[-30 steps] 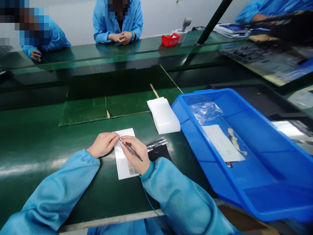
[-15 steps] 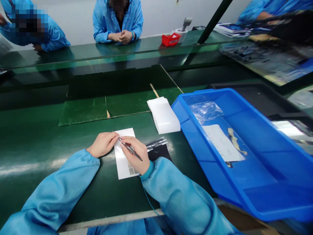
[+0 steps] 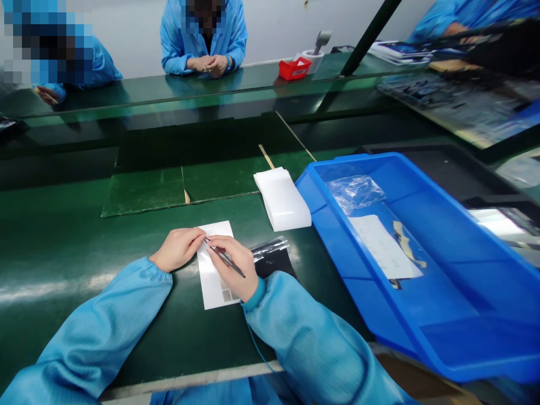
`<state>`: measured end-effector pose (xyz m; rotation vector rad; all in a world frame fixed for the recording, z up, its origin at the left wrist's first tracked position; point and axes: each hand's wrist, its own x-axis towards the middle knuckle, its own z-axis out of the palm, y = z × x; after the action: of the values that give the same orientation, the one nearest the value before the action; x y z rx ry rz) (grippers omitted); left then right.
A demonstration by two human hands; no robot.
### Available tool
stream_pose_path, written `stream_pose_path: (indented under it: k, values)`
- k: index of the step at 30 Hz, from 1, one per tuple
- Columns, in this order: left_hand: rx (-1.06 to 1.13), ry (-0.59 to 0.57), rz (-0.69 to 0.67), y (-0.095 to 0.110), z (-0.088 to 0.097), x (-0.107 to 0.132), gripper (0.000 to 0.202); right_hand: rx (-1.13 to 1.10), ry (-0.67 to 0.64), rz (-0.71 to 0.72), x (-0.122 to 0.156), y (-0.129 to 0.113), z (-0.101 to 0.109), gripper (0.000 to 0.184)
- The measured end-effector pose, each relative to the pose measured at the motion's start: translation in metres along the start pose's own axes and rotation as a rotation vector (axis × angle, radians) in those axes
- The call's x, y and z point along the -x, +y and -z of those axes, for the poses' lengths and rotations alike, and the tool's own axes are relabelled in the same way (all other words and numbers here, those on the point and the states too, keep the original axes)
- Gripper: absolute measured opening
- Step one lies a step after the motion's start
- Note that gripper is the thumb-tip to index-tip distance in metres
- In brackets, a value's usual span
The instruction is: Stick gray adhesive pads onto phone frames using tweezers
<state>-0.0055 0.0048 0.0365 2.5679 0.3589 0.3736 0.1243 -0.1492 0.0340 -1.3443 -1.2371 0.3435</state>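
My left hand [image 3: 179, 249] rests with curled fingers on the left edge of a white paper sheet [image 3: 210, 256], which lies flat on the green bench mat [image 3: 63, 225]. My right hand [image 3: 234, 267] holds slim metal tweezers [image 3: 223, 257] above that sheet, their tips close to my left fingertips. Whatever lies at the tips is too small to tell. Just right of my right hand sits a dark pouch with a shiny strip [image 3: 272, 256], partly hidden by my sleeve.
A stack of white foam sheets [image 3: 282, 199] lies ahead. On the right stands a blue plastic tray [image 3: 358, 158] holding a plastic bag [image 3: 356, 194] and white paper [image 3: 383, 247]. A co-worker's hands [image 3: 208, 64] rest beyond a glass panel [image 3: 211, 98].
My hands and the tweezers hold nearly still. The co-worker at the upper left has shifted, with their hand now further left.
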Motion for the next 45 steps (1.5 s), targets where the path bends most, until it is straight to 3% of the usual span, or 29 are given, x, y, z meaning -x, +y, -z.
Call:
stream_pose_path:
  k: [23, 31, 38, 45]
  values:
    - [0.013, 0.091, -0.016, 0.003, -0.005, -0.004, 0.02, -0.034, 0.018, -0.024, 0.0, 0.013, 0.0, 0.016]
    - [0.047, 0.049, -0.034, 0.005, -0.002, -0.006, 0.02, -0.022, 0.008, -0.024, -0.002, 0.013, -0.001, 0.014]
    - [-0.048, 0.0, -0.105, -0.004, -0.006, -0.005, 0.03, -0.004, 0.016, -0.039, -0.003, 0.011, -0.001, 0.008]
    - [-0.033, 0.019, -0.101, -0.004, -0.007, -0.005, 0.028, 0.022, 0.082, -0.028, -0.006, 0.009, -0.004, 0.008]
